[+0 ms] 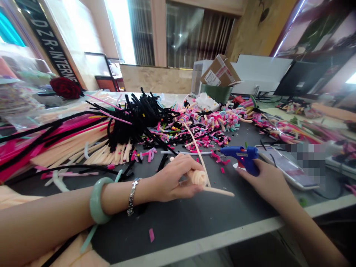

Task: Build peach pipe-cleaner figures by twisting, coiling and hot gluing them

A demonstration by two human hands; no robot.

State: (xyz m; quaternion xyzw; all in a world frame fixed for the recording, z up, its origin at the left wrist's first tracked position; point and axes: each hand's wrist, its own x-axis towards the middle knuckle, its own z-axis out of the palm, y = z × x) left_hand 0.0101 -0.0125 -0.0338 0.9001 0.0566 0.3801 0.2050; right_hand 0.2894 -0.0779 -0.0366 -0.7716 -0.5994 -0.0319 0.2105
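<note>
My left hand point(178, 178) is closed around a coiled cream pipe-cleaner piece point(199, 178) above the dark grey table. From the coil one cream stem point(219, 191) sticks out to the right, and a longer thin one point(198, 148) runs up and away. To the right, my right hand point(261, 177) grips a blue glue gun point(241, 155) by its handle, its nozzle pointing left toward the coil without touching it. A red light shows on the gun's body. A green bangle and a metal bracelet are on my left wrist.
Bundles of cream, pink and black stems point(72, 144) lie at the left. Behind my hands is a heap of cut pink, white and black pieces point(205, 122). A phone point(289, 167) lies right of the glue gun. A cardboard box point(221, 70) stands at the back.
</note>
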